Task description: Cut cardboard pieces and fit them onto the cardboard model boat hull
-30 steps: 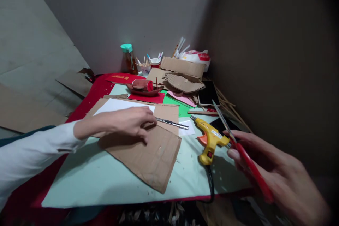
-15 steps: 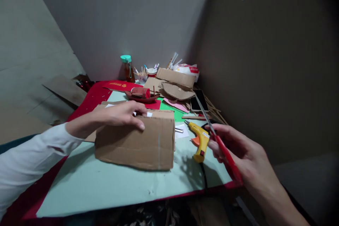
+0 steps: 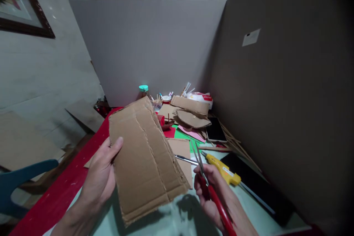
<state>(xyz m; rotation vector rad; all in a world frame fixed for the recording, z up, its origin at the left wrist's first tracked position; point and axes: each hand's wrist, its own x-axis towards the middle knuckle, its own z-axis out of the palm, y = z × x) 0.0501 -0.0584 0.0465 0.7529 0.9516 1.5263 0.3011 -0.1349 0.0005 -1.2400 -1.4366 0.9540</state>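
My left hand [image 3: 101,171] grips a piece of brown cardboard [image 3: 143,162] by its left edge, thumb on the near face. The sheet is lifted and tilted above the table, with torn crease lines running down it. In my right hand [image 3: 214,191] is a pair of scissors [image 3: 203,173] with red handles, blades parted slightly and pointing away from me. Just right of the blades a yellow glue gun [image 3: 222,167] lies on the table. A pen-like metal tool [image 3: 186,159] rests on another cardboard piece [image 3: 181,147] behind the lifted sheet.
A boat-shaped cardboard piece [image 3: 193,118] lies at the back beside a phone [image 3: 216,129]. The red model boat [image 3: 167,124] is partly hidden by the sheet. Cups with sticks and pens [image 3: 166,99] and a teal-lidded bottle [image 3: 143,88] stand against the grey partition [image 3: 155,48].
My left hand has picked the cardboard up off the table and turned it. The scissors have come down towards its right side, blades now parted. The view has tipped upward.
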